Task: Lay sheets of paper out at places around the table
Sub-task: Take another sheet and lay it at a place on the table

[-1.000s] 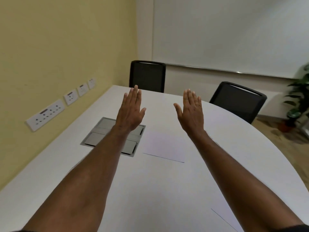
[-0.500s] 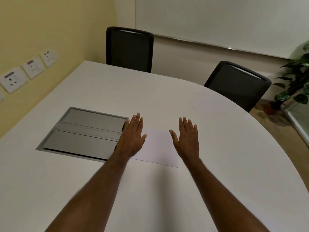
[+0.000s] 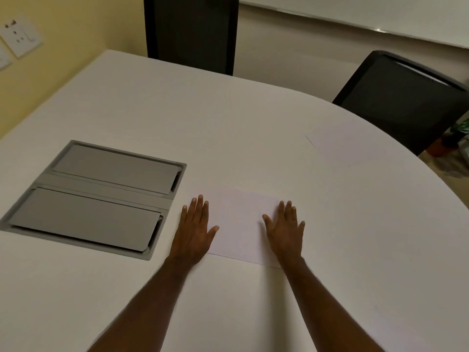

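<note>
Left hand [image 3: 194, 231]: flat, palm down, fingers straight and close together, holding nothing; it lies over the left edge of a white sheet of paper [image 3: 241, 224] at lower centre of the frame, thumb pointing onto the sheet. Whether the palm presses the sheet or only hovers just above it cannot be told.

Right hand [image 3: 285, 231]: flat, palm down, fingers slightly spread, holding nothing; it lies over the right edge of the same sheet, thumb pointing inward toward the left hand. Bare forearms run from both hands to the bottom edge of the frame.

Sheet of paper: lies flat on the white surface [image 3: 228, 123], between the two hands, its near edge showing as a thin line running between the wrists.

Second sheet of paper [image 3: 340, 146]: faint, flat on the surface at right of centre, near the curved edge and in front of the right-hand chair; well apart from the first sheet.

Grey cable hatch [image 3: 96, 196]: set flush in the surface at left of centre, two closed lids side by side; its near right corner is just beside the left hand.

Black chair [image 3: 190, 31]: top centre, at the far edge of the surface. Second black chair [image 3: 398, 97]: upper right.

Wall sockets [image 3: 19, 38]: upper left, on the yellow wall.
</note>
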Demonstrator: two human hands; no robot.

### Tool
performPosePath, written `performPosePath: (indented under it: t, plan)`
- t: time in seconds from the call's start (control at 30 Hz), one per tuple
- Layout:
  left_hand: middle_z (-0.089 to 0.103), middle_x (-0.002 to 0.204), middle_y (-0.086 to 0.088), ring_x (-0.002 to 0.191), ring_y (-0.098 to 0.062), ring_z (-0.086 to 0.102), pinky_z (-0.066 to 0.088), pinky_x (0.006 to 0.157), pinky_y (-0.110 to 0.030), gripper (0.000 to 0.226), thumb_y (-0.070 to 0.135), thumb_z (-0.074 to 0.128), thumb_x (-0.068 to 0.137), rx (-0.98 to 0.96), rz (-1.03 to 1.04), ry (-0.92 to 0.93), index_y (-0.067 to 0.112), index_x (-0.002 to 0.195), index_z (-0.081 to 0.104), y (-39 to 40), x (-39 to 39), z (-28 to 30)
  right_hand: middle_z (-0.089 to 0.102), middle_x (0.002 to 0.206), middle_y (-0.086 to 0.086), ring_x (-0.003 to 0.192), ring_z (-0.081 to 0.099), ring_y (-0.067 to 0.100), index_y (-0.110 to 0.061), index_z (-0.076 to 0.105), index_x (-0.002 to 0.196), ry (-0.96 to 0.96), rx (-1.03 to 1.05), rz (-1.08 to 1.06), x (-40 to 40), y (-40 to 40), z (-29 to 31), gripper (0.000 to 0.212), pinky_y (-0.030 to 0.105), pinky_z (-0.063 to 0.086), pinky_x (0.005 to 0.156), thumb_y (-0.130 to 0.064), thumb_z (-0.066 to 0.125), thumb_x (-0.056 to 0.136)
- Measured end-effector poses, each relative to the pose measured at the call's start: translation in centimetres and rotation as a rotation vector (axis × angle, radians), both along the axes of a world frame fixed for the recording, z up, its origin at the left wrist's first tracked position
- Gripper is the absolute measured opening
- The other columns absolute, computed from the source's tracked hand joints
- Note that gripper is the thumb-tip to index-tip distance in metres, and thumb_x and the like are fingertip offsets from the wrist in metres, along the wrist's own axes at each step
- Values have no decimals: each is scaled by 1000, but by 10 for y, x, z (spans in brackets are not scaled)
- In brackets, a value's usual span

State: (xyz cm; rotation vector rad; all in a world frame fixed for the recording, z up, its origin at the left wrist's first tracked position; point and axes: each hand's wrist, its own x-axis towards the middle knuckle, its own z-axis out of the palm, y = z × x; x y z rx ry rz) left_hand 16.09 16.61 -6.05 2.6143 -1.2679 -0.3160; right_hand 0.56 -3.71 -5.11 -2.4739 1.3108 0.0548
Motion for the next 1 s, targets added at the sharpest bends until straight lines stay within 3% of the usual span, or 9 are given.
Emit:
performPosePath:
  t: [0.2,0.43,0.53,0.6,0.67,0.73,0.83,0.9,1.0]
  plan:
    - [-20,163,-15,152,-29,-18,-6,126,-48,94,65,-24,84,33,35,15,6,155,-8,2,-4,-21,-4,167,13,154,-1,34,-22,1,159,130,-33,13,1,-7,-17,76,64,8,119,-62,24,99]
    - [-16,164,-16,153,-30,-15,-3,126,-51,95,66,-22,85,39,23,26,5,155,-5,3,-6,-20,-2,167,14,154,-2,33,-37,22,155,66,23,48,3,-1,-3,57,65,9,119,-49,38,101]
    - [-24,162,-15,152,-30,-20,-9,125,-49,89,65,-18,87,73,28,49,7,154,-12,2,-5,-18,25,164,9,152,19,27,-39,43,146,-175,69,88,-1,7,9,47,55,11,122,-34,48,100]
    - [-29,160,-11,152,-28,-21,-9,124,-53,78,60,6,98,25,37,88,10,154,-16,1,-2,-14,57,143,1,133,49,18,-42,52,139,-380,144,127,-4,15,22,45,47,33,116,-27,56,97]
    - [-27,162,-7,152,-24,-21,-8,123,-57,86,55,35,99,-138,72,136,15,154,-17,1,5,2,70,115,-13,108,62,5,-53,53,134,-504,243,171,-9,25,42,47,32,49,97,-27,59,95]
    - [-20,165,-7,154,-22,-16,-7,121,-55,98,57,50,94,-329,100,111,16,156,-13,3,20,28,70,108,-19,103,64,0,-59,52,131,-553,333,235,-13,34,67,47,22,50,89,-29,60,95]
    - [-2,168,-9,156,-22,-3,-1,123,-49,104,53,68,85,-481,69,74,13,159,7,15,48,78,67,124,-24,117,61,-1,-51,56,133,-640,439,350,-16,47,112,45,12,46,92,-27,64,96]
    - [40,157,-10,147,-24,33,22,123,-49,79,43,76,83,-582,58,139,12,148,43,32,63,110,63,133,-19,124,58,0,-43,58,135,-683,477,398,-17,54,143,46,10,43,97,-27,68,93]
    - [77,98,7,92,-7,71,59,86,-41,24,35,75,83,-590,73,244,19,101,77,74,78,151,71,115,-6,106,66,7,-46,50,140,-654,436,375,-16,66,183,63,19,48,89,-28,76,87]
